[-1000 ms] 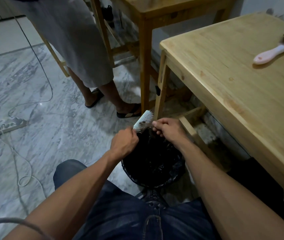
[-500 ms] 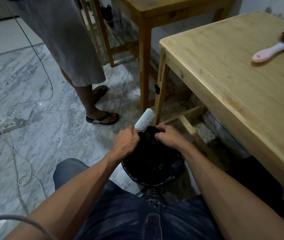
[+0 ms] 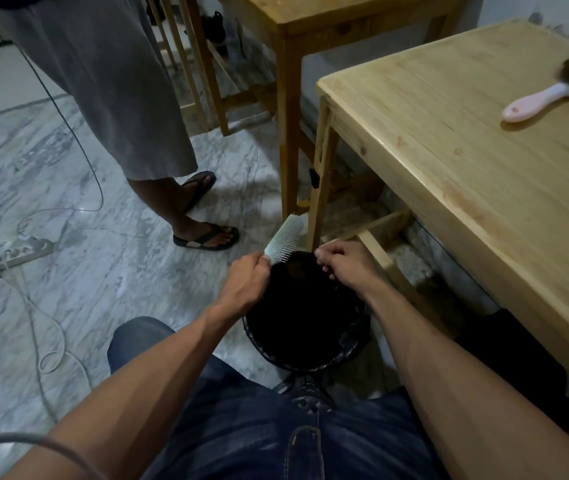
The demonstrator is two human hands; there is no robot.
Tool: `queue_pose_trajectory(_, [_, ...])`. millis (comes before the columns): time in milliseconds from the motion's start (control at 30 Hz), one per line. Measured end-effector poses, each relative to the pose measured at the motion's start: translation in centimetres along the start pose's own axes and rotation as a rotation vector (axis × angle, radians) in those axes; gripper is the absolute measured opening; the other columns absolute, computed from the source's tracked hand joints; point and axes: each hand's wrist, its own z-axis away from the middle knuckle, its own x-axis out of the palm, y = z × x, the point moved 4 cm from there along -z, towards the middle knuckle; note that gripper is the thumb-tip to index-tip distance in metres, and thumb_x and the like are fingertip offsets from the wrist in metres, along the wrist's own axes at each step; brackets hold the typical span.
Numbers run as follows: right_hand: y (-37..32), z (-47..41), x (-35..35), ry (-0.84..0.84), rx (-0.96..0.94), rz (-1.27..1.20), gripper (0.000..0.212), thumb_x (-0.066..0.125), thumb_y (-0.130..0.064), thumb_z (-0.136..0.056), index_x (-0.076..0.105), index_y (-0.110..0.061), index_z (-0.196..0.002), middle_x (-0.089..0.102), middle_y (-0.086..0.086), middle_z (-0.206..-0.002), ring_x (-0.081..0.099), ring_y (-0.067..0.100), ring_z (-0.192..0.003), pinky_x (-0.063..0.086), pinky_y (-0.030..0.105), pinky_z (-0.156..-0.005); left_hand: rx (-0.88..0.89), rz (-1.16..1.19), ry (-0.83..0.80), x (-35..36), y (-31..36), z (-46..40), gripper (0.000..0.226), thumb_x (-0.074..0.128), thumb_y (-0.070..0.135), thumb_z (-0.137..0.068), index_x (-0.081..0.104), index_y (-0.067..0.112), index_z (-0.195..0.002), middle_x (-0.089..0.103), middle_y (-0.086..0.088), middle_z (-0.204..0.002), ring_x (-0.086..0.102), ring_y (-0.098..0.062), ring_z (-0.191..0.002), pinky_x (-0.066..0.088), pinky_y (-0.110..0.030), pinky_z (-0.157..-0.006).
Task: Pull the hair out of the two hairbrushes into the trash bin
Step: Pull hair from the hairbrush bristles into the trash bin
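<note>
Here, a white power strip (image 3: 21, 251) with trailing cables lies on the marble floor (image 3: 68, 174) at the far left, and a bystander's sandalled foot (image 3: 207, 236) stands near the work; either could be caught if the seated person shifts. The left hand (image 3: 246, 280) is closed around the handle of a pale, white-bristled plastic hairbrush (image 3: 285, 239), which is held tilted up just over the far rim of the round black-lined trash bin (image 3: 305, 317). The bristles look nearly clean. The right hand (image 3: 340, 263) is pinched shut above the bin's opening; whether it grips a tuft of hair I cannot tell against the dark liner. If it does, releasing too near the rim could let light strands drift onto the floor instead of inside. On the pale wooden table (image 3: 484, 188) at the right, a pink-handled hairbrush (image 3: 550, 98) clogged with brown hair waits untouched, well apart from the bin; carrying it over carelessly may shed clumps on the way.
</note>
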Motion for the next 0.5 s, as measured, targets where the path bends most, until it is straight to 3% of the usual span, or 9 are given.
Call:
queue_pose_trajectory(67, [0.0,0.1,0.6,-0.103,-0.012,-0.025,0.041,0.070,-0.008,-0.090,0.064,-0.022,-0.129,0.071,0.001,-0.119,0.069,0.017,-0.100,0.054,0.028,-0.066,0.003,0.066,-0.045,0.0,0.1,0.2,0.035,0.041,0.032,-0.095,0.063,0.007,-0.084,0.064,-0.006,-0.072,0.058,-0.021,-0.064,0.043,-0.039,-0.058])
queue_pose_trajectory(133, [-0.3,0.4,2.0,-0.226,-0.026,-0.069,0.064,0.076,-0.004,-0.085,0.054,-0.026,-0.141,0.066,-0.004,-0.131,0.068,0.022,-0.111,0.057,0.028,-0.067,0.015,0.125,-0.093,0.1,0.5,0.4,0.035,0.042,0.034,-0.090,0.062,0.006,-0.083,0.061,-0.004,-0.068,0.056,-0.020,-0.059,0.042,-0.040,-0.058])
queue_pose_trajectory(167, [-0.6,0.6,2.7,-0.283,-0.044,-0.078,0.061,0.078,-0.006,-0.084,0.056,-0.025,-0.138,0.067,-0.005,-0.129,0.069,0.020,-0.109,0.057,0.028,-0.067,0.013,0.150,-0.105,0.2,0.5,0.4,0.033,0.043,0.033,-0.090,0.061,0.007,-0.083,0.060,-0.004,-0.067,0.054,-0.019,-0.057,0.042,-0.039,-0.056])
queue_pose_trajectory(233, [-1.1,0.9,3.7,-0.352,-0.071,-0.068,0.034,0.077,-0.010,-0.088,0.068,-0.019,-0.120,0.076,0.000,-0.112,0.072,0.014,-0.090,0.057,0.026,-0.066,0.011,0.185,-0.098,0.2,0.7,0.3,0.025,0.045,0.029,-0.095,0.060,0.012,-0.085,0.059,-0.004,-0.068,0.054,-0.018,-0.055,0.041,-0.036,-0.052])
queue_pose_trajectory(300, [-1.6,1.3,3.9,-0.310,-0.094,-0.064,0.011,0.073,-0.011,-0.092,0.075,-0.009,-0.103,0.075,0.007,-0.089,0.066,0.010,-0.070,0.054,0.019,-0.061,0.005,0.179,-0.065,-0.1,0.6,0.1,0.020,0.045,0.025,-0.099,0.058,0.017,-0.087,0.060,-0.005,-0.072,0.055,-0.018,-0.056,0.042,-0.032,-0.049])
queue_pose_trajectory(500, [-2.2,1.2,1.6,-0.148,-0.141,-0.146,0.008,0.072,-0.009,-0.093,0.077,-0.015,-0.092,0.074,0.002,-0.075,0.061,0.004,-0.059,0.052,0.015,-0.057,0.000,0.025,-0.041,-0.7,-1.2,-0.6,0.025,0.040,0.032,-0.098,0.059,0.016,-0.098,0.064,-0.006,-0.076,0.055,-0.023,-0.061,0.045,-0.043,-0.059])
